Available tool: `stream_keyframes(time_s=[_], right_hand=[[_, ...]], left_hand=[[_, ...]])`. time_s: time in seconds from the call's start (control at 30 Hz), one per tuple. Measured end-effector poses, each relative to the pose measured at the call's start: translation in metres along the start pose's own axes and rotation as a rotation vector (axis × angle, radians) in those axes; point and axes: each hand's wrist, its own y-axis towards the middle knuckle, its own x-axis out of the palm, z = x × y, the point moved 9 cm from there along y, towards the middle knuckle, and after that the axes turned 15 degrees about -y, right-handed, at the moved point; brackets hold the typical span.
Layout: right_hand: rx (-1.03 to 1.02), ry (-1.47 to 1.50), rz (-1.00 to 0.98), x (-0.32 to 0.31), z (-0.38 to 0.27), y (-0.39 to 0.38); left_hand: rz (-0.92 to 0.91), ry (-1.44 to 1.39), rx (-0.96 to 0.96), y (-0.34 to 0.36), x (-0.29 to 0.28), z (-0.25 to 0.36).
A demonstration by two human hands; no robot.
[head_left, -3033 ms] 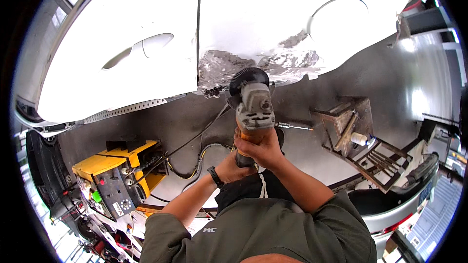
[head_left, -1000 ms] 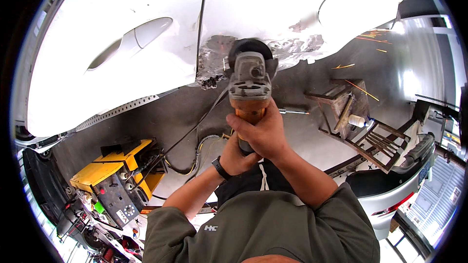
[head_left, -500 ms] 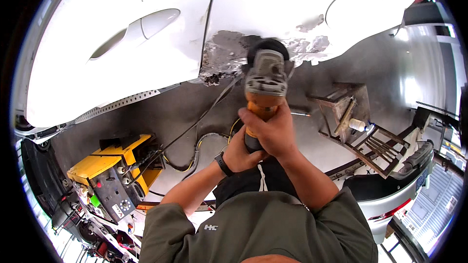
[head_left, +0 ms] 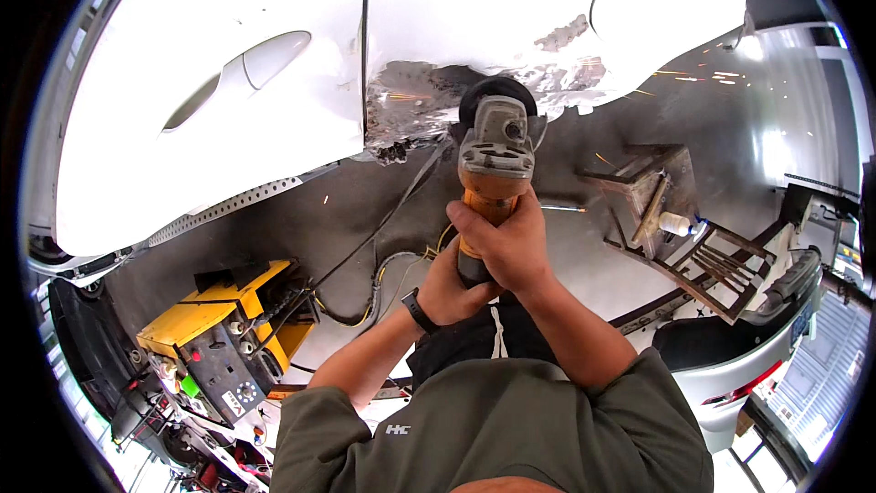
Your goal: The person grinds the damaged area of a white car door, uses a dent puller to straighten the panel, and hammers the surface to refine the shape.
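Observation:
Both my hands are wrapped round an orange and grey angle grinder [head_left: 497, 157]. My right hand [head_left: 513, 242] grips the body, with its thumb across the orange part. Lower down, my left hand [head_left: 453, 285] closes round the dark rear end. The grinder's black disc [head_left: 497, 91] is at the damaged patch of a white car body panel [head_left: 493, 9]. Around the disc the paint is gone, leaving bare grey metal [head_left: 415, 82] with a ragged lower edge. Orange sparks [head_left: 725, 78] fly to the right, and a few streaks show left of the disc.
A yellow and grey machine [head_left: 205, 329] with hoses and cables stands at lower left. To the right are a worn stool [head_left: 639, 178] holding a white bottle [head_left: 673, 224], and a slatted rack [head_left: 725, 265]. A loose bumper [head_left: 730, 379] lies at lower right.
Sparks now spray on both sides of the disc; none showed before. The car panel sits slightly further left in the picture. My grip on the grinder is unchanged.

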Motion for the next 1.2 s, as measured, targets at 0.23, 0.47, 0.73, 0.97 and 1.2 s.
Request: stream_keyframes(time_s=[0.23,0.47,0.73,0.97,1.2], right_hand=[[-0.193,-0.033,-0.068,0.004,-0.015,0.0],[-0.135,0.015,-0.06,-0.002,-0.007,0.003],[-0.109,0.047,-0.019,-0.002,-0.006,0.002],[0.001,0.134,-0.042,0.0,0.006,0.004],[-0.036,0.15,-0.164,0.008,-0.002,0.002]], left_hand=[[-0.033,0.135,0.03,0.005,-0.003,-0.002],[-0.019,0.161,0.003,0.007,0.001,0.003],[-0.01,0.209,0.034,0.005,-0.001,0.013],[0.057,0.298,0.006,0.0,-0.002,0.017],[0.1,0.263,-0.046,-0.007,-0.01,0.008]])
